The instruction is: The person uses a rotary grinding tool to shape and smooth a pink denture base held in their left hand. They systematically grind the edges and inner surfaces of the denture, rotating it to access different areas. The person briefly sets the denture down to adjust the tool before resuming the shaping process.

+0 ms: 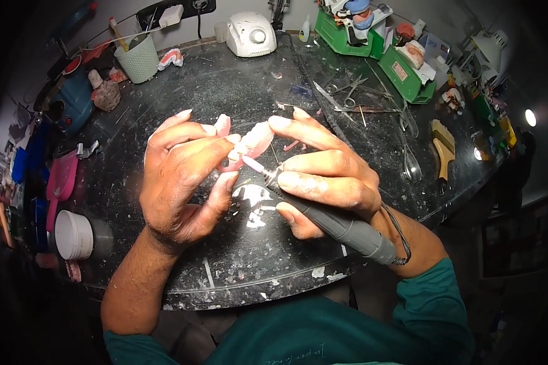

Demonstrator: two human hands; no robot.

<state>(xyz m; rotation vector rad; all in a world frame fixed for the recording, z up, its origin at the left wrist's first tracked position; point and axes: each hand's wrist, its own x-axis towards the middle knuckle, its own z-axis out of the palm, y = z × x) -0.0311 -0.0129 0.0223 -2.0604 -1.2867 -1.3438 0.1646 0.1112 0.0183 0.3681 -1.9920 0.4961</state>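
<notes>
My left hand (186, 173) pinches a pink denture (257, 141) with pale teeth between thumb and fingers, above the middle of the bench. In my right hand (335, 173) is a black rotary handpiece (341, 225), gripped like a pen, its cord running back along my wrist. A pale pink grinding bit (253, 164) sticks out of its metal tip and meets, or nearly meets, the denture's inner side. My right index fingertip rests against the denture's upper edge. White scraps and dust (256, 213) lie brightly lit on the bench below.
At the back stands a white control box (251, 35) with a knob. Green bins (405, 73) with dental models fill the back right, near scissors (350, 91) and a brush (444, 152). On the left are a white tub (74, 235), a pink dustpan (61, 179) and a pale cup (137, 59).
</notes>
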